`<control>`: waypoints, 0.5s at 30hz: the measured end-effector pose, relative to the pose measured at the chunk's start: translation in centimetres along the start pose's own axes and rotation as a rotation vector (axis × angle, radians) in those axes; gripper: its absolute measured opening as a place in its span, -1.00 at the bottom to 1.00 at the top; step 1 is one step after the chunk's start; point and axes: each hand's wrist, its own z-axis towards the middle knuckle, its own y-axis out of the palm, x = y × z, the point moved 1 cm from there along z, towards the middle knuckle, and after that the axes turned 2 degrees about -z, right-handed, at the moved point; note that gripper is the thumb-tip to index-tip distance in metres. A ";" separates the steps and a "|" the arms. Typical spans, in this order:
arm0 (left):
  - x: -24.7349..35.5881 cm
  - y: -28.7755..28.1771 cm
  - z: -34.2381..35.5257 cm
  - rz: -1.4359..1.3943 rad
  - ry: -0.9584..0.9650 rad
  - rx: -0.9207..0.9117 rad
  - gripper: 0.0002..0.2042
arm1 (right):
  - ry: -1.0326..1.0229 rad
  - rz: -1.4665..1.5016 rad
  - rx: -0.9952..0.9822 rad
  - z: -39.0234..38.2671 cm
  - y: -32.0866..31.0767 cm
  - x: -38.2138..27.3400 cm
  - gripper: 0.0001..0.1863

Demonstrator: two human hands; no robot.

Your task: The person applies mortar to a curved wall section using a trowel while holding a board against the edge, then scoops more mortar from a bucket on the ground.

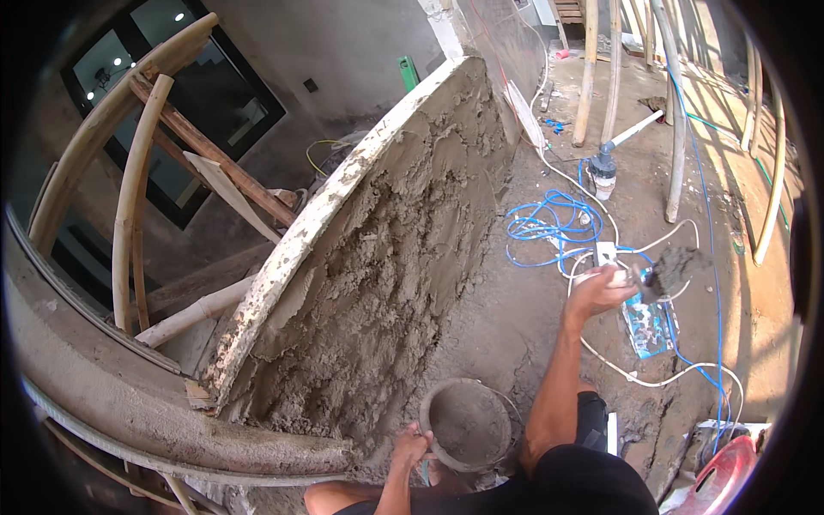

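My left hand is closed on the left rim of a round, mortar-smeared bucket on the floor between my legs. Grey mortar coats the inside of the bucket. Out to the right, my right hand grips a trowel. A dark lump of mortar sits on its blade, slightly blurred. Left of centre stands a low wall, covered in rough, wet mortar, smoother toward its far end. A pale straight strip runs along its upper edge.
Coiled blue cord and white cable lie on the floor near a blue-and-white packet. A grey pipe fitting stands beyond. Wooden poles rise at far right; timber props stand at left. A red object lies lower right.
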 end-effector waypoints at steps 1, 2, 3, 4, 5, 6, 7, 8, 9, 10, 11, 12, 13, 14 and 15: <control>0.4 0.0 0.3 0.017 0.009 -0.003 -0.73 | 0.108 -0.037 -0.133 -5.3 0.4 0.5 -0.54; 2.5 2.3 -0.1 0.006 0.032 -0.043 -0.73 | -0.331 -0.279 -0.077 -8.6 1.8 5.9 -0.45; 4.7 4.0 -1.7 0.018 -0.018 -0.030 -0.73 | -0.137 -0.234 -0.397 -14.0 1.5 9.1 -0.41; 5.8 5.7 -3.4 0.041 -0.073 -0.028 -0.72 | 0.076 -0.251 -0.684 -19.0 1.7 12.0 -0.37; 4.8 3.0 -4.7 0.051 -0.099 0.017 -0.72 | 0.328 -0.272 -1.169 -24.5 -2.3 7.3 -0.40; 5.9 2.6 -3.5 0.198 -0.101 -0.010 -0.71 | 0.073 -0.393 -1.307 -29.3 -9.0 8.1 -0.45; 4.7 0.2 -3.4 0.334 -0.151 0.030 -0.69 | 0.267 -0.224 -1.429 -32.5 -15.0 0.6 -0.47; 3.4 -0.4 -1.8 -0.129 0.256 0.190 -0.68 | 0.430 -0.171 -1.516 -32.6 -18.5 -4.9 -0.52; 2.1 -0.7 -0.2 -0.522 0.711 0.149 -0.66 | 0.510 -0.191 -1.664 -32.2 -21.2 -7.1 -0.52; 0.5 -0.4 0.3 -0.360 0.581 0.131 -0.67 | 0.573 -0.210 -1.749 -29.9 -21.4 -8.1 -0.51; -0.2 -0.9 1.2 -0.192 0.470 0.117 -0.67 | 0.635 -0.208 -1.834 -27.8 -20.6 -8.2 -0.51; -0.4 -0.6 2.2 -0.030 0.367 0.084 -0.68 | 0.586 -0.177 -1.742 -26.0 -20.0 -6.4 -0.51; -1.0 -0.6 2.5 0.140 0.258 0.060 -0.68 | 0.662 -0.263 -1.659 -24.4 -18.9 -3.6 -0.54; -1.7 -1.7 2.3 0.315 0.140 0.070 -0.69 | 0.709 -0.271 -1.559 -22.5 -16.8 -3.7 -0.58; -1.8 -1.9 1.6 0.316 0.134 0.078 -0.69 | 0.998 -0.200 -1.406 -20.5 -14.5 -4.5 -0.64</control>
